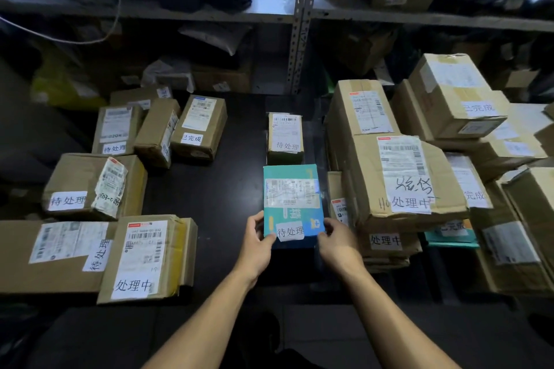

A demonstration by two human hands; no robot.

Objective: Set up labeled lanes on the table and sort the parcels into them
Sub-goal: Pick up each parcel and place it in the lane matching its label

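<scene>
Metal shelving (299, 39) stacked with dark bags and cartons is seen behind a black table (215, 195), on which parcels are grouped to the left, centre and right. A teal parcel (292, 198) is held at the centre of the table, just in front of a small brown parcel (284, 136) that carries the same handwritten tag, 待处理. The teal parcel is gripped at its near corners: the left hand (257, 244) is curled round the left corner with the thumb on top, and the right hand (337, 240) pinches the right corner in the same way. Whether the parcel rests on the table or is slightly lifted cannot be told.

Tags of different wording are mixed within the left group (120, 189) and within the right stack (404, 174), so a misplacement is judged likely if the tag is not checked against the lane. The right stack stands just beside the teal parcel; a sideways move could knock it. A loose tag (290, 231) could be peeled by the thumbs.
</scene>
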